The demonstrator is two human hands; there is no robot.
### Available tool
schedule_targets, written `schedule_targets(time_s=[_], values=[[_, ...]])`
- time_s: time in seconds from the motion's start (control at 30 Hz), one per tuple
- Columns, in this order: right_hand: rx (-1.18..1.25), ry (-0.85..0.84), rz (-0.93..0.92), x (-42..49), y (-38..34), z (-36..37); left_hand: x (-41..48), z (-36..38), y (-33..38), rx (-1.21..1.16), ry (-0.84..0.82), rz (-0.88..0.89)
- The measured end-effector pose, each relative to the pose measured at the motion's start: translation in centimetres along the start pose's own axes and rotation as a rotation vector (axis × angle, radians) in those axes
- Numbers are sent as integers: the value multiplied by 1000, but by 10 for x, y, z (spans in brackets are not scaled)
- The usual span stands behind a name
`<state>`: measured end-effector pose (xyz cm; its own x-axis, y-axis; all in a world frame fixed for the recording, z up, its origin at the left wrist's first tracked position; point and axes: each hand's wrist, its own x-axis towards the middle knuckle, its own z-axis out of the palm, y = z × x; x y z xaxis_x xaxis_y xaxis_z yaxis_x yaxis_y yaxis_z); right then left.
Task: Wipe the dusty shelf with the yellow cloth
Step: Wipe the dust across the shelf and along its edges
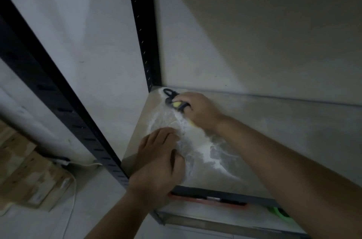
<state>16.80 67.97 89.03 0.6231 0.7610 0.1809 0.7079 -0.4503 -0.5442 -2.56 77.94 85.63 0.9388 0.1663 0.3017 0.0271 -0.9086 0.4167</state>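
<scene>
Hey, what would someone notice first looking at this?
The white dust smeared across the grey shelf near its left end stands out first. The right hand grips the yellow cloth by the back corner, while the left hand rests at the front edge.

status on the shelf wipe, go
Right hand grips yellow cloth at back left corner. Left hand rests on shelf front. White dust smeared between the hands. Black looped thing beside the cloth, unidentified.

A grey shelf (274,133) is carrying smeared white dust (199,140), trailing from 10 o'clock toward 6. A yellow cloth (177,104) is lying at 10 o'clock, gripped by the right hand (197,109).
</scene>
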Motion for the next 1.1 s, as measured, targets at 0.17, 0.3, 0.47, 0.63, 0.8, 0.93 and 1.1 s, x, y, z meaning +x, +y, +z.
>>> schedule_targets(time_s=[0.17, 0.3, 0.47, 0.63, 0.8, 0.93, 1.1], values=[[-90, 135, 97, 31, 16, -21, 1, -3, 1, 7, -31, 7], [-188, 56, 93, 45, 4, 9, 1, 0, -1, 12, -7, 17], [-6, -70, 26, 56, -6, 6, 0, 1, -2, 4, -3, 21], [-69, -27, -1, 58, 8, 3, -1, 1, -2, -18, 19, 37], [35, -158, -86, 23, -7, 7, 0, 1, -2, -11, 7, 21], [85, -105, -95, 3, -5, -5, 0, 1, -2, -27, 29, 38], [-119, 95, 56, 7, 28, -31, 1, 2, -3, -21, 43, 47]])
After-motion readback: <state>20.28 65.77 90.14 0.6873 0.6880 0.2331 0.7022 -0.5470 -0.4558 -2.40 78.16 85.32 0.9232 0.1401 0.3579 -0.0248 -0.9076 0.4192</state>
